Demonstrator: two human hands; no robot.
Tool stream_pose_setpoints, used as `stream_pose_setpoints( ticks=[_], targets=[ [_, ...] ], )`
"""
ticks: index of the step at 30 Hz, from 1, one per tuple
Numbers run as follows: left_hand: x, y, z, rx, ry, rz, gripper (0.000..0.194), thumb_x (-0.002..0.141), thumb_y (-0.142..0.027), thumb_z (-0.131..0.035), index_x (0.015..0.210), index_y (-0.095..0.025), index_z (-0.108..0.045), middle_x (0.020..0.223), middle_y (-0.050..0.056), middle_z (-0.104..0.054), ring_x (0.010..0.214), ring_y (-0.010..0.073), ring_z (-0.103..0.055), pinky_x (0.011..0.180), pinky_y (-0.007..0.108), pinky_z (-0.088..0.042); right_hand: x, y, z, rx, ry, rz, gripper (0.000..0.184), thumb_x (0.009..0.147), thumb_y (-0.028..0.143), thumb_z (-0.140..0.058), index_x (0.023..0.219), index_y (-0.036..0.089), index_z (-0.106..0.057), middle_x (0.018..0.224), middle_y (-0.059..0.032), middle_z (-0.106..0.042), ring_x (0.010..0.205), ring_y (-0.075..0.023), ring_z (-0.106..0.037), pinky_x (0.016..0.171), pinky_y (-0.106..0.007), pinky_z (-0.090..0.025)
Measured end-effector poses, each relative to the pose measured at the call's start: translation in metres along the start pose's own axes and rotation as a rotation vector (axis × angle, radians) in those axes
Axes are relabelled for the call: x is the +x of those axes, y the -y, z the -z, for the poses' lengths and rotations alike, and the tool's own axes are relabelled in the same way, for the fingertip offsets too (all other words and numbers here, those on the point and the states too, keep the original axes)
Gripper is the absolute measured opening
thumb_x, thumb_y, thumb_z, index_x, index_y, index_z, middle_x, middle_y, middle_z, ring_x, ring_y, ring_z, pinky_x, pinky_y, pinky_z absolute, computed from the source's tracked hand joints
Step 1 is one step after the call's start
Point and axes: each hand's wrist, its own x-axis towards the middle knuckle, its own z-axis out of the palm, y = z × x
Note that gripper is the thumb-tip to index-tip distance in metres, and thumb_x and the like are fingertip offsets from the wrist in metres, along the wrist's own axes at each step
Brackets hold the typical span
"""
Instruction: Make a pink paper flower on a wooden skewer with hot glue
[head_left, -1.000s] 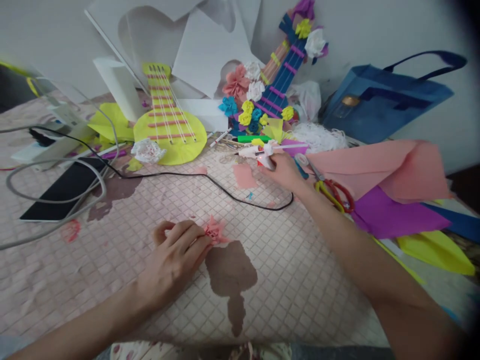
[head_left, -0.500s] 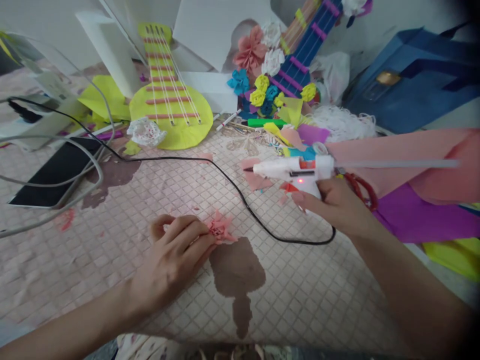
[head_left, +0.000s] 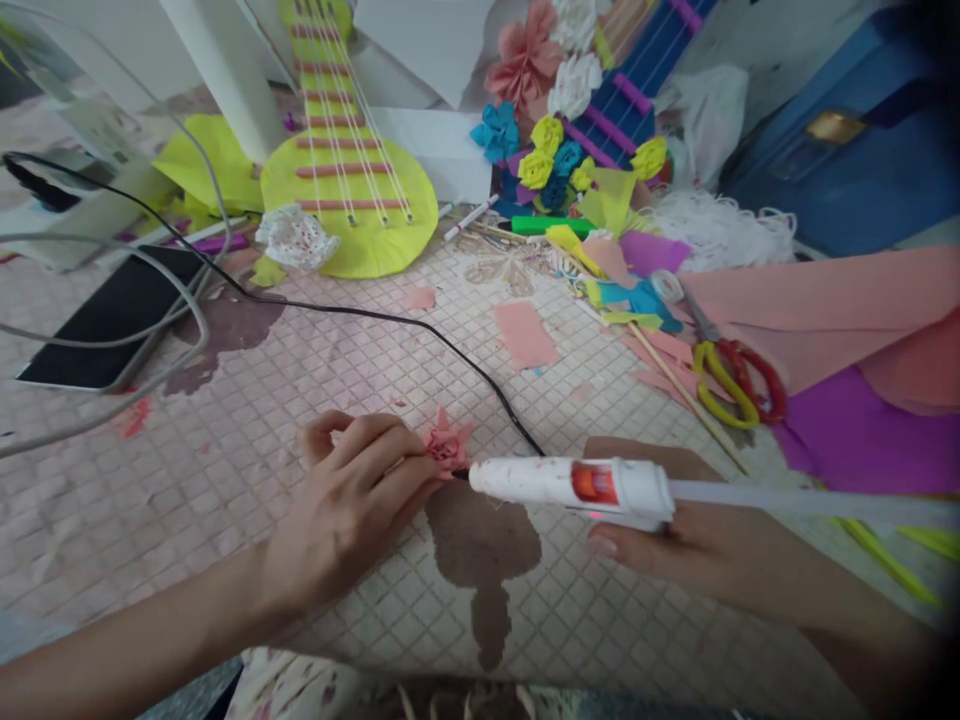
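Gluing position: left hand [head_left: 356, 510] pinches pink flower [head_left: 448, 446]; right hand [head_left: 694, 550] grips glue gun [head_left: 532, 480], nozzle at flower's six o'clock; steady aim required.

The right hand [head_left: 675, 520] holds a white glue gun [head_left: 562, 482], its tip at the pink paper flower [head_left: 448, 446].

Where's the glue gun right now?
In the head view, right of centre: the glue gun is in the right hand, its dark nozzle tip beside the pink paper flower.
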Motion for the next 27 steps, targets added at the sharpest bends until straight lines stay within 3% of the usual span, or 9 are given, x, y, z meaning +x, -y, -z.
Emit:
stream_pose_setpoints(
  ticks=[12,18,27],
  targets=[
    [0.0031,-0.001,-0.0001,0.043,-0.04,-0.018,0.007,0.088,-0.021,-0.058,0.083,-0.019,-0.062,0.084,0.0,-0.064,0.086,0.0179,-0.054,0.078,0.036,-0.034,0.0004,-0.0032,-0.0086,-0.068,0.067,-0.049,0.027,0.09,0.042,-0.049,0.072,0.022,-0.045,0.069,0.0031,-0.048,0.057,-0.0113,-0.046,0.049,-0.025,-0.033],
    [0.0019,-0.0003,-0.0014,0.035,-0.052,-0.005,0.002,0.087,-0.02,-0.059,0.086,-0.02,-0.061,0.087,0.0,-0.065,0.088,0.0179,-0.054,0.078,0.036,-0.035,0.0011,-0.002,-0.01,-0.064,0.107,-0.103,0.024,0.09,0.042,-0.048,0.078,0.022,-0.048,0.074,0.0019,-0.051,0.062,-0.013,-0.051,0.051,-0.025,-0.037],
    [-0.0007,0.0007,-0.0027,0.052,-0.043,-0.004,0.001,0.087,-0.02,-0.06,0.088,-0.02,-0.061,0.089,0.0,-0.066,0.091,0.0195,-0.054,0.08,0.037,-0.035,0.0066,0.0003,-0.0077,-0.049,0.104,-0.071,0.015,0.092,0.038,-0.045,0.089,0.025,-0.05,0.077,0.0029,-0.055,0.065,-0.0134,-0.055,0.054,-0.024,-0.042]
  ],
)
